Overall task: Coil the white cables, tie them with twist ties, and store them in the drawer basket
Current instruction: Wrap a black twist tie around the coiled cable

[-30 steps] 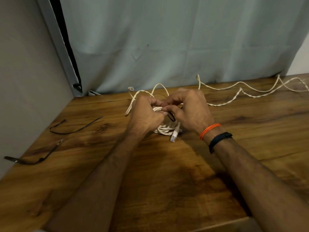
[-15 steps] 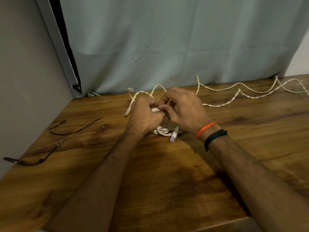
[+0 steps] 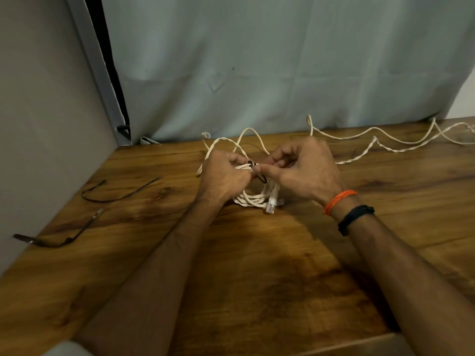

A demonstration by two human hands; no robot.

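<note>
A coiled white cable (image 3: 250,200) rests on the wooden table (image 3: 257,278), its clear plug (image 3: 270,207) at the near side. My left hand (image 3: 222,176) grips the top of the coil. My right hand (image 3: 303,170) pinches a dark twist tie (image 3: 258,173) that loops around the coil's strands between both hands. A second white cable (image 3: 385,140) lies loose and uncoiled along the back right of the table. No drawer basket is in view.
Two spare dark twist ties lie on the left of the table, one at the back (image 3: 115,192) and one nearer the left edge (image 3: 59,236). A grey curtain (image 3: 282,68) hangs behind the table, and a wall stands close on the left.
My right hand has drawn slightly up and to the right, pulling the twist tie's end out between the hands. The coil has stayed in place.
</note>
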